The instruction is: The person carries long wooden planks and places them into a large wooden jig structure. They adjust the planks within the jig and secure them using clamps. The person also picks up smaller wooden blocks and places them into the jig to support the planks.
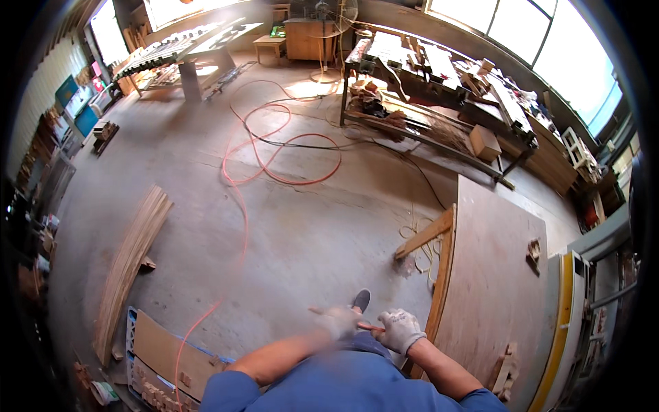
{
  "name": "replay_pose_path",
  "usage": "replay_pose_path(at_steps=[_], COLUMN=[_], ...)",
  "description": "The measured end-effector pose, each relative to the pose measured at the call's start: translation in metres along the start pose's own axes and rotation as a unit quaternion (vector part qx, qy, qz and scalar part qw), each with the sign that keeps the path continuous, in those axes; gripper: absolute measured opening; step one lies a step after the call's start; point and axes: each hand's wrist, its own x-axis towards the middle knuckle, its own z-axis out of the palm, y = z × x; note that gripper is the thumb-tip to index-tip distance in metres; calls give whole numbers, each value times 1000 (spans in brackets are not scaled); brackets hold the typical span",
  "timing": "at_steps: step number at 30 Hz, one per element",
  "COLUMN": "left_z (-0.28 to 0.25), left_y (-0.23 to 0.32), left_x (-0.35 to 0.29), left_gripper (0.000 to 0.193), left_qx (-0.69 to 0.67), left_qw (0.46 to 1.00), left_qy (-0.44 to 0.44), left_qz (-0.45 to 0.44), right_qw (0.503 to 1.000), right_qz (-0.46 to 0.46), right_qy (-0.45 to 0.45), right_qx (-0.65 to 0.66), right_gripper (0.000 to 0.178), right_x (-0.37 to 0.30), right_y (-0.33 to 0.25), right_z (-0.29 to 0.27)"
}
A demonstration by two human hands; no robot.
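Observation:
In front of my body I have both hands up at waist height, each in a pale work glove. My right hand [401, 331] is closed around the end of a thin reddish-brown stick [369, 326]. My left hand [336, 323] is at the stick's other side, smeared by motion, so its fingers cannot be made out. A thin blurred tip pokes out to the left of that hand; whether it belongs to the stick is unclear. Below the hands, one dark shoe [362, 299] shows on the concrete floor.
A plywood-topped table [487, 275] stands at my right, bearing small wooden pieces [533, 255]. Long planks [134, 268] lie at left, near a cardboard-covered blue pallet [171, 343]. A red hose [247, 199] loops over the floor. A cluttered workbench [439, 123] stands at far right.

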Motion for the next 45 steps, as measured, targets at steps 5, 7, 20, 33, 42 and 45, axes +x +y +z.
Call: replay_pose_path(at_steps=[5, 7, 20, 33, 42, 45], left_z=[-39, -59, 91, -156, -319, -294], left_y=[-84, -101, -262, -451, -497, -487], left_x=[30, 22, 134, 323, 368, 361], left_gripper=[42, 45, 47, 30, 30, 44], left_qx=[-86, -113, -474, -377, -476, -528], left_qw=[963, 949, 645, 763, 685, 596], left_qy=[36, 115, 125, 259, 297, 284], left_qz=[-254, -272, -587, -457, -464, -535], right_qw=[987, 958, 847, 891, 946, 957], right_qz=[55, 18, 176, 317, 185, 161], right_qy=[-148, -275, -448, -191, 111, 163], right_qx=[-23, -84, 225, 263, 243, 176], right_gripper=[42, 50, 46, 42, 27, 50], right_x=[63, 72, 174, 411, 715, 812], right_y=[112, 172, 292, 447, 458, 456], right_z=[-64, -44, -81, -90, -299, -361])
